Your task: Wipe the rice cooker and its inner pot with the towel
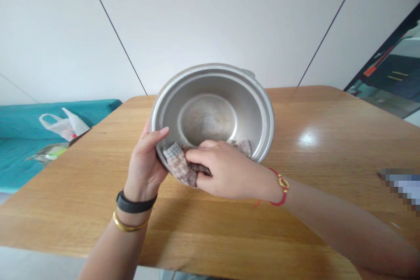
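Grip of the right hand (pixel 226 170) is closed, fingers curled and bunching a mottled brown-and-grey cloth (pixel 180 164), which lies against the inside of a round metal pot (pixel 210 82) and drapes over its near rim. Left hand (pixel 144 157) holds the pot at its left edge, thumb hooked over the rim, the other fingers mostly hidden behind. The pot is tilted so its opening faces the viewer, with brownish staining on its inner base; whether it touches the wooden surface (pixel 328 144) below cannot be told. A black wristband (pixel 136 204) and a gold bangle (pixel 123 227) circle the left wrist; a red cord bracelet (pixel 283 183) with a gold-coloured piece circles the right. At the surface's right edge is a pixelated patch (pixel 402 186). Left of the surface, a white plastic bag (pixel 62 127) rests on a teal sofa (pixel 19 122); its red marking is too small to read. Beyond stands a pale wall (pixel 210 13) with dark seams.
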{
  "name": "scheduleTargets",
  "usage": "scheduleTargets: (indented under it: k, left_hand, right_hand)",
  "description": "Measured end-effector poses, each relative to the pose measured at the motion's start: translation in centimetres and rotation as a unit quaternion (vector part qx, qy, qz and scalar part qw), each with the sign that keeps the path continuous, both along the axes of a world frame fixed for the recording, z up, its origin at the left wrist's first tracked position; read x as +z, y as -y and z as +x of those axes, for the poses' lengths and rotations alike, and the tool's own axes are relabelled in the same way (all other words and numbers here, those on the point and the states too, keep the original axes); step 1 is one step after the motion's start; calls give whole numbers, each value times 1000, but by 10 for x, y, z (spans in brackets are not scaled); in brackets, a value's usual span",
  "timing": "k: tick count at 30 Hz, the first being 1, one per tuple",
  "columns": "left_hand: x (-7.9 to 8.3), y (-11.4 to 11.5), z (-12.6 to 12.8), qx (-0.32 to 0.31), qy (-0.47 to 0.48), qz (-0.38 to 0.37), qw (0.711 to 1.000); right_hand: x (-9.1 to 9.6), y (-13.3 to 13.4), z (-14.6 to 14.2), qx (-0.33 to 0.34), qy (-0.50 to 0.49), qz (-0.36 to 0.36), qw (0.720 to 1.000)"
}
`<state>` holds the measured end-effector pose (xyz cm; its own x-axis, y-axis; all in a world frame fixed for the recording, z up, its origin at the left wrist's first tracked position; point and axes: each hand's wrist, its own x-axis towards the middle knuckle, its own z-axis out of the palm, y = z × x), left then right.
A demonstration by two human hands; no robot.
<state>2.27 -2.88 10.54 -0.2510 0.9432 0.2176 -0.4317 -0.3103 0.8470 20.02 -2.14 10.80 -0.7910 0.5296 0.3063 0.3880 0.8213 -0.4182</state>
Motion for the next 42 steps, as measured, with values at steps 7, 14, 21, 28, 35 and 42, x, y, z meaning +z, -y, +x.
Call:
scheduleTargets:
  k: [7, 14, 21, 28, 35, 42]
  left_hand:
    - [-8, 1, 5, 12, -12, -18, 1000]
    - [-21, -7, 13, 6, -16, -35, 999]
    - [-16, -7, 5, 44, -12, -25, 999]
    - [-2, -13, 9, 47, -82, 54, 994]
    - [-8, -11, 11, 56, -56, 40, 996]
    - [0, -3, -10, 91, -85, 34, 992]
  right_hand:
    - [-18, -25, 0, -39, 136, 57, 988]
    - [-48, -61, -44, -51, 102, 239, 964]
    - [-36, -97, -43, -225, 140, 277, 924]
    - [-25, -63, -37, -181, 249, 113, 945]
    - [-26, -31, -42, -120, 28, 23, 992]
    - [-49, -36, 15, -202, 76, 232, 949]
